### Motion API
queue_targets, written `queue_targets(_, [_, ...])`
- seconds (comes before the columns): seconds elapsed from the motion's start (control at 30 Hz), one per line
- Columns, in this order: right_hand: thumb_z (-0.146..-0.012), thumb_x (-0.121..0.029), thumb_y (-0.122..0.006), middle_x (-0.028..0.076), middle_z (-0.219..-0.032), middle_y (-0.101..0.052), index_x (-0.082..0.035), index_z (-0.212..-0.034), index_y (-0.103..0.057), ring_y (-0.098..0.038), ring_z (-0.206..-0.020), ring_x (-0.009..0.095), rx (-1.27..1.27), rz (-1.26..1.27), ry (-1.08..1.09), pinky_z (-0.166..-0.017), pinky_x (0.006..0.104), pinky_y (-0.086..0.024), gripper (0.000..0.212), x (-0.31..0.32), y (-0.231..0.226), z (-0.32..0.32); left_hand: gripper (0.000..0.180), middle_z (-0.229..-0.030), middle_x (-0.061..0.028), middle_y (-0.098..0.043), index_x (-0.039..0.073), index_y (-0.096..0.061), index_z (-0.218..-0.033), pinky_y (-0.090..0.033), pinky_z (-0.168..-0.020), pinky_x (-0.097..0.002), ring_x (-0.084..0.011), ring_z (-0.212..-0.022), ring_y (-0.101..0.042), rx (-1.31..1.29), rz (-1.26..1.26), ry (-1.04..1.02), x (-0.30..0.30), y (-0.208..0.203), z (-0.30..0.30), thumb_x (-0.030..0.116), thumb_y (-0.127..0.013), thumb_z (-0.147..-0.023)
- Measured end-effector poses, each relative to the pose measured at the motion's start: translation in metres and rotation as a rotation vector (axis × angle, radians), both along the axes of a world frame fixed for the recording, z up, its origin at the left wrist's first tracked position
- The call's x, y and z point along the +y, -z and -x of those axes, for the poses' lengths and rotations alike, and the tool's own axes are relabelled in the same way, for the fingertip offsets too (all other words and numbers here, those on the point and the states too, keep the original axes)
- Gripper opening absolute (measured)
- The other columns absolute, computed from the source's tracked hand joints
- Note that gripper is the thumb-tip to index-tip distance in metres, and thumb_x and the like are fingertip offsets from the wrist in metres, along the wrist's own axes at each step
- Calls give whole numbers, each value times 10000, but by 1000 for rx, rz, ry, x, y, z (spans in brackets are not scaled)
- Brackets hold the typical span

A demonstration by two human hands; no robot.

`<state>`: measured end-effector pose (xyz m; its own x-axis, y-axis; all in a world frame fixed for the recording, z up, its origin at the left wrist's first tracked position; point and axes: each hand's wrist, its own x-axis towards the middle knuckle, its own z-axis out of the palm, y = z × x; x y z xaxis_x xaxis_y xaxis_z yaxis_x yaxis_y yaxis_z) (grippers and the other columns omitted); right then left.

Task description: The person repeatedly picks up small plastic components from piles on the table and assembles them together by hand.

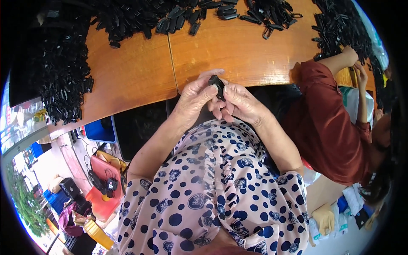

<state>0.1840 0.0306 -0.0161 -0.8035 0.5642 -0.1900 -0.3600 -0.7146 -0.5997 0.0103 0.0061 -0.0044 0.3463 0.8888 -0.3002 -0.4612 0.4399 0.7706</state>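
Partly hidden: black piece (218,84) | left hand (195,95), right hand (244,102): grip pinching it

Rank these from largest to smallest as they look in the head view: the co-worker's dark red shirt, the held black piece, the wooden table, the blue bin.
1. Wooden table
2. Dark red shirt
3. Blue bin
4. Black piece, between left hand and right hand

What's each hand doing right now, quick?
Left hand: closed, holding the small black piece.
Right hand: closed, holding that same piece.
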Motion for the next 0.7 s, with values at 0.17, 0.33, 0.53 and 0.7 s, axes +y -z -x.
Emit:
queue_targets(0.17, [-914, -432, -525, 37, -773, -620, -42, -891, -574, -599, -665, 120, -202, -102, 155, -482, 203, -433, 394, 7, 5, 4, 344, -1129, -74, -561, 23, -561, -1139, -455, -818, -245, -111, -938, -535, 92, -51, -69, 13, -1, -13, 292, -545, -925])
queue_targets(0.33, [-885, -220, -611, 76, -934, -599, -4, -1151, -520, -603, -770, 141, -834, -786, 269, -642, 262, -495, 355, 43, -2, -22, 134, -1065, -93, -577, 31, -578, -1002, -468, -775, -275, -138, -927, -573, 513, -270, -205, 68, 9, 6, 116, -517, -919])
queue_targets(0.53, [-797, 15, -498, 125, -962, -526, -112, -1077, -564, -589, -835, 322, -1788, -1562, 554, -656, 420, -509, 315, 108, 5, -78, 247, -963, -96, -533, 63, -592, -959, -498, -765, -350, -268, -850, -579, 1707, -1145, -19, 136, 1, 44, -58, -545, -749])
queue_targets(0.7, [-840, -38, -535, 84, -994, -503, -113, -1047, -580, -569, -926, 275, -1890, -1758, 371, -708, 383, -515, 225, 132, 1, -89, 197, -974, -95, -512, 48, -567, -953, -502, -752, -385, -264, -865, -561, 1783, -1362, 239, 150, -5, 47, -25, -548, -772])
